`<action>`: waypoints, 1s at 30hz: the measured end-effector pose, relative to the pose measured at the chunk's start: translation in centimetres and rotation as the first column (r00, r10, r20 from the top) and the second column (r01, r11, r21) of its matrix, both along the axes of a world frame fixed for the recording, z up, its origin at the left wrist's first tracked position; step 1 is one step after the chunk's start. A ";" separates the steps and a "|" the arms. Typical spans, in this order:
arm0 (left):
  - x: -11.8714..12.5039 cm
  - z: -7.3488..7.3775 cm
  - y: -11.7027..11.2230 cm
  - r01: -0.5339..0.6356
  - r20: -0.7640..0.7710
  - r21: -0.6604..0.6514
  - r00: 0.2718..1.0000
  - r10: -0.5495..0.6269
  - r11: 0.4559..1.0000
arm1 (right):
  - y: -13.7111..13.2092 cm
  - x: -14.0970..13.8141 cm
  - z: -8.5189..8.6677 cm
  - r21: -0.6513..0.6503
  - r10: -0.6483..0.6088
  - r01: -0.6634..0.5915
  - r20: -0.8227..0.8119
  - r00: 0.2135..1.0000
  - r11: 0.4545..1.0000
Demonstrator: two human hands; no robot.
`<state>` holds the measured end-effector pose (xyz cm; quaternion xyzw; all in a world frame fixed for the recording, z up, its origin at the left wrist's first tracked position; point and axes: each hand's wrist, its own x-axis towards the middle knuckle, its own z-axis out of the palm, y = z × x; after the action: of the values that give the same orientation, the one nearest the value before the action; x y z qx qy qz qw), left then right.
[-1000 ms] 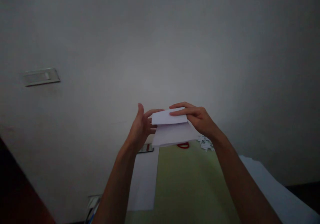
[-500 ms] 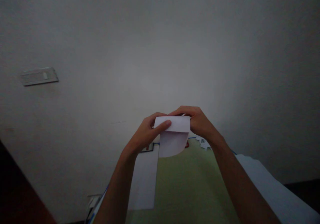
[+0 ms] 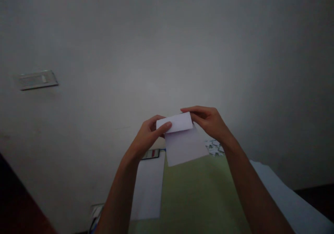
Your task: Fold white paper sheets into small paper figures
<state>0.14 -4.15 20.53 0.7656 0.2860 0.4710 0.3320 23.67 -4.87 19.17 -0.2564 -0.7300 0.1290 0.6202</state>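
Note:
A white sheet of paper [image 3: 184, 147], its upper part folded over as a flap, is held up above the green tabletop [image 3: 193, 192]. My left hand [image 3: 151, 131] grips its left side, thumb lying across the front of the flap and fingers behind. At the flap's upper right corner is my right hand [image 3: 206, 119], index finger stretched along behind the top edge and thumb tucked behind the paper. Whether the right fingers pinch the paper is partly hidden.
Another white sheet [image 3: 147, 188] lies on the table's left side, with a phone-like dark-edged object [image 3: 151, 154] at its far end. White star-shaped paper cutouts [image 3: 215, 147] are piled at the far right. A wall with a switch plate [image 3: 38, 80] rises behind.
The paper has tilted, its right side raised, and its lower part now hangs flatter and wider. My right hand has shifted right, its fingers more extended. My left hand has moved slightly left.

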 end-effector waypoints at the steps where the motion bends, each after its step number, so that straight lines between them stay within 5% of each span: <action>1: -0.1 0.0 0.0 0.003 -0.009 0.000 1.000 -0.003 1.000 | 0.1 0.1 0.0 0.008 -0.031 0.031 -0.017 0.999 0.999; 8: -0.1 -0.1 -0.2 0.111 -0.246 0.047 0.965 -0.096 0.993 | -0.3 -0.4 0.4 0.033 0.029 -0.035 0.159 0.987 0.999; 14: 0.9 0.1 -1.8 0.249 -0.192 -0.041 0.948 -0.252 0.968 | -1.3 -1.6 1.1 0.081 0.067 -0.084 0.189 0.980 0.993; 22: 0.9 0.3 -1.5 0.074 -0.182 0.091 0.982 -0.056 0.993 | -1.8 -2.2 1.3 0.023 0.067 -0.066 -0.042 0.997 0.998; 30: 0.7 0.1 -0.6 -0.050 -0.191 0.298 0.975 0.111 0.953 | -2.3 -1.7 1.4 0.036 0.099 -0.106 0.167 0.981 0.994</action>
<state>0.82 -4.72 20.67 0.8384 0.2772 0.4394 0.1645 21.92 -7.17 20.61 -0.2144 -0.7938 0.1227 0.5557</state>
